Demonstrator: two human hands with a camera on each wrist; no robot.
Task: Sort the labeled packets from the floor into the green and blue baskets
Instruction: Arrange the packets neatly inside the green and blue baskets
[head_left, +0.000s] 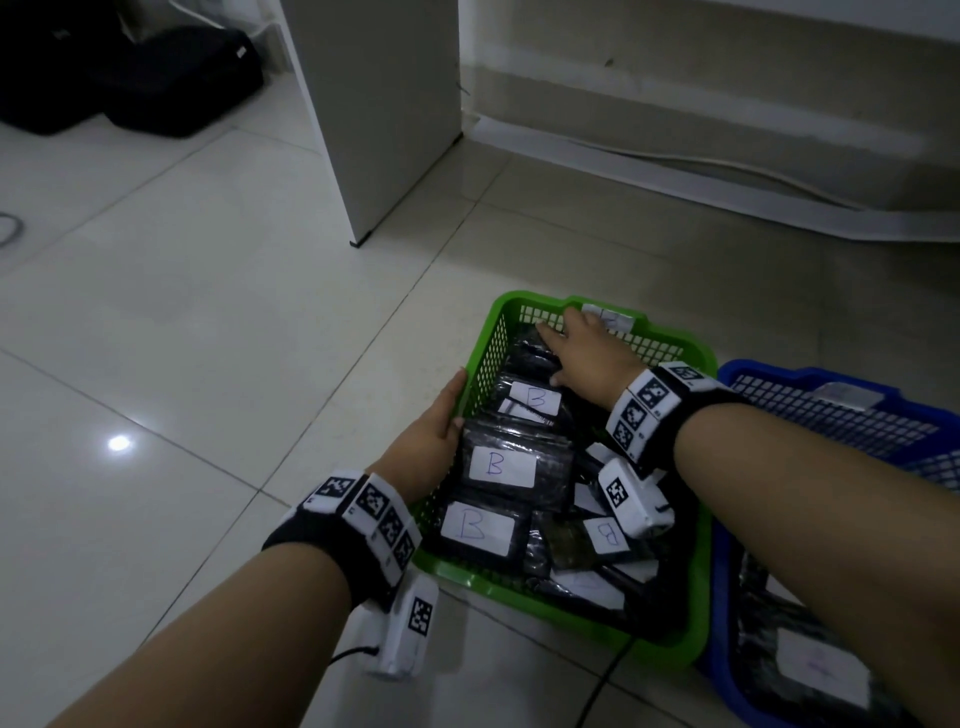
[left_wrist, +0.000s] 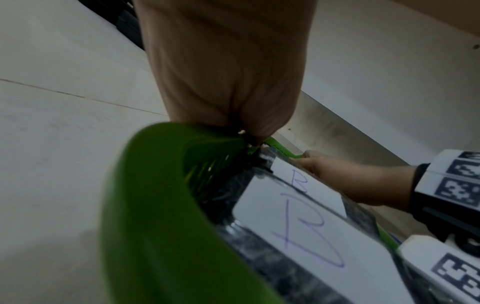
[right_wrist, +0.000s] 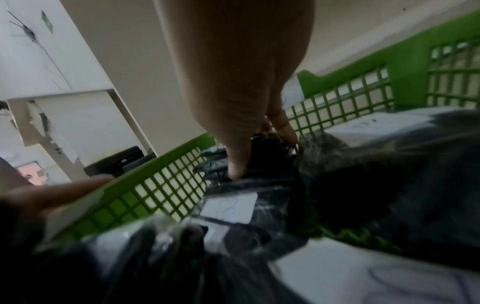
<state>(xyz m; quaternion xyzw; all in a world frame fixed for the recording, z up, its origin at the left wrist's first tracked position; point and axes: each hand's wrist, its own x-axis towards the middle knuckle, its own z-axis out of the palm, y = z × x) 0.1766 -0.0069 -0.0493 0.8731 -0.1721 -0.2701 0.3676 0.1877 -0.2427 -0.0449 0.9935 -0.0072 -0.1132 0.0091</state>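
The green basket (head_left: 485, 358) sits on the tiled floor and holds several black packets with white "B" labels (head_left: 501, 465). My left hand (head_left: 434, 423) grips its left rim, thumb inside and fingers outside; in the left wrist view the hand (left_wrist: 233, 92) closes over the green rim (left_wrist: 155, 205) beside a labelled packet (left_wrist: 298, 232). My right hand (head_left: 582, 348) reaches to the basket's far end. In the right wrist view its thumb and fingers (right_wrist: 239, 82) pinch a crumpled black packet (right_wrist: 267, 156) by the mesh wall (right_wrist: 155, 185). The blue basket (head_left: 769, 371) stands right of it with packets inside.
A white cabinet panel (head_left: 384, 114) stands on the floor behind the baskets. Black bags (head_left: 156, 78) lie at the far left. A white cable (head_left: 727, 166) runs along the wall's base. A thin black cable (head_left: 608, 675) trails in front of the green basket.
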